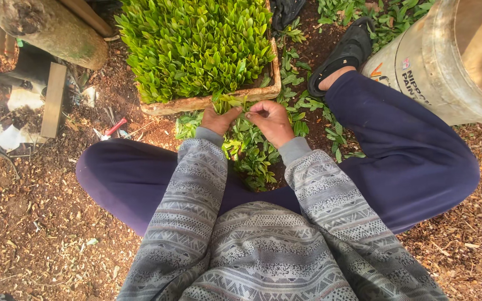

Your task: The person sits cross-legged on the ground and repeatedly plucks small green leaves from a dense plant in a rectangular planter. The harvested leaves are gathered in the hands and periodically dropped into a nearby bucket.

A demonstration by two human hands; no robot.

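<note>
I see my 2 hands meeting just this side of the tray (207,103), over the heap of loose leafy cuttings (252,153) lying on the ground between my knees. The left hand (217,120) is closed, thumb and fingers pinched on a small green sprig (225,103) whose tip points away from me toward the tray's near wall. The right hand (271,120) is curled too, fingertips pressed together at the same sprig from the right side, so both grips hold 1 cutting between them. Its long axis runs roughly near to far, and the tray lies directly beyond it, touching or just short of the tips. I judge both hands about equally close to the tray; the left sits a shade nearer its wall.

The tray is a shallow earthen-sided box, packed tight with upright green cuttings (196,44) from wall to wall. I cannot tell whether any gap is left along the near row. To the far right stands a large pale bucket (447,67), tilted out of frame; what it holds does not show. A black sandal (344,53) rests beside it. On the left, a small red-handled tool (112,129) lies on the mulch, well apart from both hands.
</note>
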